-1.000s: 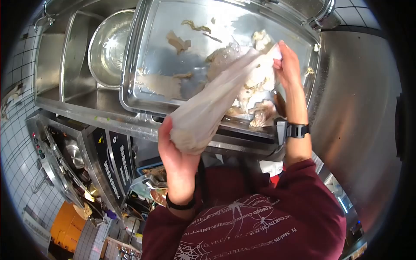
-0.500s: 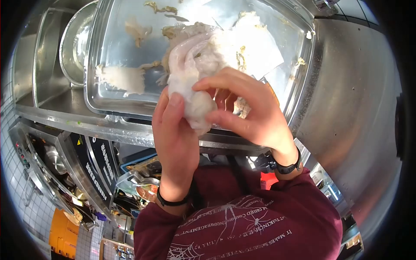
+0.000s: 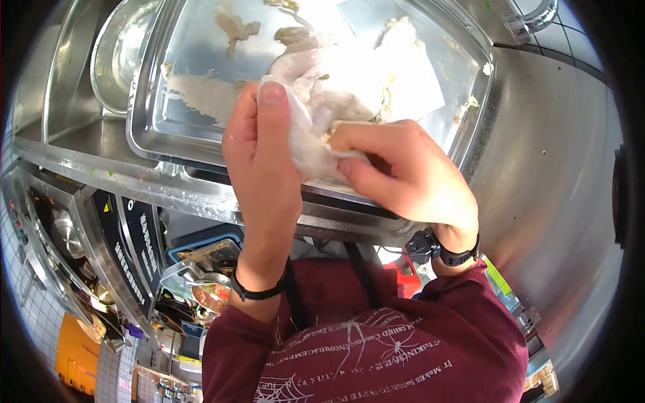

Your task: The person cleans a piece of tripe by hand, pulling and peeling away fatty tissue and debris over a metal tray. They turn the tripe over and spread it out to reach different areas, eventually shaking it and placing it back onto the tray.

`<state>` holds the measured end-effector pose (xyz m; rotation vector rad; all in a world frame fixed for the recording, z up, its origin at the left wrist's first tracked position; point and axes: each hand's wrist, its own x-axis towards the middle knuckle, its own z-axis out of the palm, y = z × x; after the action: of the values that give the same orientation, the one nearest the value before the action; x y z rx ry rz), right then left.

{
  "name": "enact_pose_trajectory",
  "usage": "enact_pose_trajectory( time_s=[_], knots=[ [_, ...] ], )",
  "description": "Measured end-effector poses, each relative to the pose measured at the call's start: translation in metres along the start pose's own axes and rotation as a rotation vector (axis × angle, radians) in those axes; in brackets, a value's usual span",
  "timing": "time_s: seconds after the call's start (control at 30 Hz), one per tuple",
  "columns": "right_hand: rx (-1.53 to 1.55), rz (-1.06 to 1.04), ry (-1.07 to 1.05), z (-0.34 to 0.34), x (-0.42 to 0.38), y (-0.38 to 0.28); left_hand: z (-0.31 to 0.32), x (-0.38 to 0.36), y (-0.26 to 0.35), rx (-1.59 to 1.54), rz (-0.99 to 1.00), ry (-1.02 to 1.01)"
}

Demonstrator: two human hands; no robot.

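A piece of pale, wet, slippery flesh (image 3: 309,144), whitish and partly see-through, stretches between my hands over the near edge of a metal tray (image 3: 149,140). My left hand (image 3: 265,144) is closed round its left side, thumb laid on top and pointing away from me. With thumb and fingers, my right hand (image 3: 406,168) pinches a thin edge of the flesh and draws it taut. More of the pale mass lies beyond in the tray, washed out by glare. Loose yellowish scraps (image 3: 236,28) and a flat whitish sheet (image 3: 198,94) rest on the tray bottom.
A round metal bowl (image 3: 111,60) stands left of the tray in a steel basin. Steel counter (image 3: 544,148) extends to the right, with a metal pipe (image 3: 537,20) at the far corner. Below the counter edge sit containers of food (image 3: 208,275) and an orange box (image 3: 75,352).
My right hand has shifted from a rounded lump to pinch the flesh's thin edge, pulling it right. My left hand has moved slightly up and left. The view has shifted a little.
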<state>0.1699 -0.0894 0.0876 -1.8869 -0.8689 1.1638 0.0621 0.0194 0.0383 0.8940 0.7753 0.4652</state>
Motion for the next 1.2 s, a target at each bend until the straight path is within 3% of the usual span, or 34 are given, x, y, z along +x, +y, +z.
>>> enact_pose_trajectory(
  time_s=[0.1,0.17,0.3,0.47,0.57,0.6,0.73,0.83,0.9,0.97,1.0,1.03,1.1,1.17,1.2],
  knots=[
    [-0.011,-0.082,-0.062,0.008,-0.001,-0.001,0.003,0.001,0.013,-0.134,-0.067,-0.020],
    [-0.065,-0.358,0.138,0.026,-0.001,0.011,0.011,0.002,0.020,-0.269,-0.182,0.135],
    [-0.144,-0.445,0.116,0.040,-0.011,0.013,0.000,-0.001,0.013,-0.211,-0.049,0.019],
    [-0.179,-0.470,0.185,0.054,-0.020,0.014,0.001,0.006,0.013,-0.357,-0.262,0.158],
    [-0.069,-0.683,0.197,0.056,-0.028,0.013,-0.010,0.007,0.019,-0.373,-0.224,0.145],
    [-0.217,-0.646,0.075,0.055,-0.038,0.007,-0.015,0.007,0.021,-0.381,-0.205,0.143],
    [-0.118,-0.557,0.186,0.057,-0.047,0.023,-0.032,0.021,0.026,-0.377,-0.269,0.150],
    [-0.111,-0.584,0.352,0.048,-0.032,0.018,-0.045,0.018,0.023,-0.584,-0.152,-0.223],
    [-0.006,-0.562,0.304,0.043,-0.023,0.022,-0.041,0.017,0.022,-0.559,-0.141,-0.225],
    [0.558,-0.389,0.317,0.051,-0.012,0.029,-0.034,0.018,0.020,-0.528,-0.110,-0.225],
    [0.744,-0.332,0.268,0.051,-0.009,0.026,-0.032,0.019,0.018,-0.515,-0.091,-0.223],
    [0.742,-0.332,0.256,0.053,-0.004,0.023,-0.030,0.020,0.017,-0.504,-0.074,-0.219],
    [1.134,-0.120,0.399,0.056,0.008,0.018,-0.028,0.029,0.012,-0.505,0.001,-0.292],
    [1.172,-0.137,0.406,0.057,0.016,0.021,-0.020,0.048,0.012,-0.500,-0.334,0.105],
    [1.270,-0.096,0.450,0.058,0.019,0.022,-0.016,0.051,0.014,-0.515,-0.330,0.109]
  ],
)
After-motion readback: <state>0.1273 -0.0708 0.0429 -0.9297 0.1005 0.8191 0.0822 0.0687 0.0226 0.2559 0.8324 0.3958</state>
